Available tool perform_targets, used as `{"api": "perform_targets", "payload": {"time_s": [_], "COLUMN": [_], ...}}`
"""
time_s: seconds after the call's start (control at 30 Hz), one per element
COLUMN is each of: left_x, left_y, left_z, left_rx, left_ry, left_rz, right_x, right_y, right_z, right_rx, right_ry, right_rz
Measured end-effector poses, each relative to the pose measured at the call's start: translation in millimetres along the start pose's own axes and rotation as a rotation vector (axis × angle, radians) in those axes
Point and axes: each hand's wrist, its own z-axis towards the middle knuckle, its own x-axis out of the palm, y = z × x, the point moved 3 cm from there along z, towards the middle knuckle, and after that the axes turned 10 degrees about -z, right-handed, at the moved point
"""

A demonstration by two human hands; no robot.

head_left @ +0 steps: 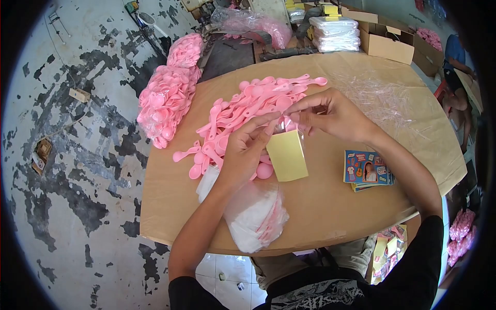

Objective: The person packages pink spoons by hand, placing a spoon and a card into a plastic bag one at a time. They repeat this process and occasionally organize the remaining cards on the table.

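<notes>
Left hand point(247, 150) pinches the flat yellow rectangular card point(287, 155) at its upper left corner. Right hand point(330, 114) is closed on a clear plastic film point(283, 125) at the card's 12 o'clock. The card is held mid-way over the brown paper-covered counter point(336, 212).

- 11 o'clock of the card: heap of pink plastic spoons point(248, 106).
- 3 o'clock: stack of colourful printed cards point(367, 168).
- 7 o'clock: pile of clear plastic bags point(256, 214).

You hold one yellow card point(287, 155). One stack of printed cards point(367, 168) lies right, two bags of pink spoons point(166, 103) far left, two cardboard boxes point(385, 44) far right. The loose spoons point(248, 106) are too many to count.
</notes>
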Motion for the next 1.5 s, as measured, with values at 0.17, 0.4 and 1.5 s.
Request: {"api": "perform_targets", "payload": {"time_s": [0.17,0.4,1.5], "left_x": [3,-7,-10], "left_y": [-3,1,-6], "left_z": [0,4,-5], "left_rx": [0.097,0.165,0.270], "left_ry": [0.025,0.175,0.261], "left_rz": [0.042,0.219,0.124], "right_x": [-4,-11,7], "right_y": [-7,1,47], "right_z": [2,-1,-21], "right_rx": [-0.155,-0.550,-0.020], "right_ry": [-0.017,0.065,0.161], "right_rz": [-0.130,-0.390,-0.445]}}
